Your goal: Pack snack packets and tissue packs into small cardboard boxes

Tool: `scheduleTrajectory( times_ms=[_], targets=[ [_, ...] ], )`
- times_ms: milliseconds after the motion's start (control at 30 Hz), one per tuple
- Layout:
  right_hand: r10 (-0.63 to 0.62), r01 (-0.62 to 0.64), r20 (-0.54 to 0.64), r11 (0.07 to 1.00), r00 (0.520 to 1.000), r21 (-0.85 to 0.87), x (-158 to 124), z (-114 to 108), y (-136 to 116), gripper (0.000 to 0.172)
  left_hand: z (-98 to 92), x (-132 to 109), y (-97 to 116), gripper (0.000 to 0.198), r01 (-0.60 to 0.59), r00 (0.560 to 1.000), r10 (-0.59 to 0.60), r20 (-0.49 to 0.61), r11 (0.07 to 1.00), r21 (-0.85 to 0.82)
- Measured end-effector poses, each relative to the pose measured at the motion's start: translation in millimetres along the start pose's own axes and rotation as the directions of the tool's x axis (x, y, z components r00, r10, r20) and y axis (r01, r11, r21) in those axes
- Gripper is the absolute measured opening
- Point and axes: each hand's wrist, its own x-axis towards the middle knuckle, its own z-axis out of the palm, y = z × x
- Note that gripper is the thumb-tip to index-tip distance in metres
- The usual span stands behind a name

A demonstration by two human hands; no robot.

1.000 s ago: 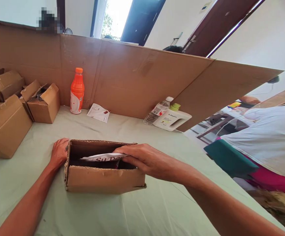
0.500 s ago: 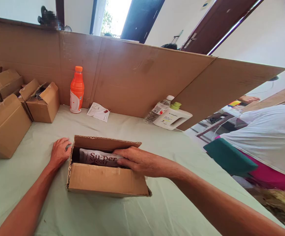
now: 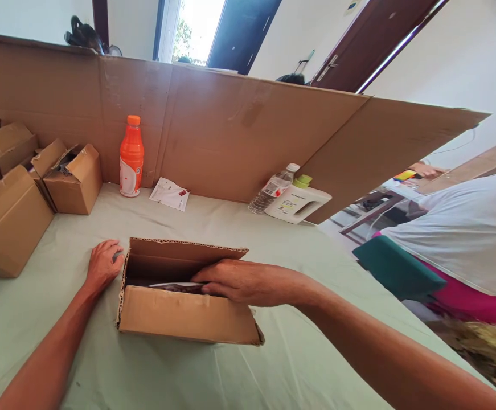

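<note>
An open cardboard box (image 3: 185, 313) stands on the pale green tablecloth (image 3: 154, 376) in front of me. A white printed packet (image 3: 173, 286) lies low inside it, mostly hidden by the near wall. My right hand (image 3: 241, 281) reaches over the box's right side, fingers closed on the packet's edge. At the box's left end, my left hand (image 3: 101, 265) rests against the outside, fingers curled against the cardboard.
Several brown cardboard boxes (image 3: 12, 188) stand at the left. An orange bottle (image 3: 131, 158), a paper slip (image 3: 169, 194), a clear water bottle (image 3: 273, 188) and a white jug (image 3: 298, 202) sit by the tall cardboard screen (image 3: 230, 136). A seated person (image 3: 465, 239) is at the right.
The packet has gone from the box's top edge down into the box, with my right hand following it. The box shifted slightly; my left hand stayed at its left end.
</note>
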Motion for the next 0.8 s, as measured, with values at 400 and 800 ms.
scheduleTrajectory(
  times_ms=[400,800],
  targets=[
    [-0.156,0.141,0.139,0.984,0.978,0.112,-26.1,-14.5,-23.1,0.067,-1.8,-0.7,-0.4,0.018,-0.005,1.0,0.005,-0.018,1.0,-0.012],
    [0.18,-0.152,0.13,0.967,0.975,-0.203,19.7,21.9,-27.4,0.022,2.8,2.3,-5.9,0.021,-0.018,0.998,0.017,-0.057,1.0,-0.012]
  ],
)
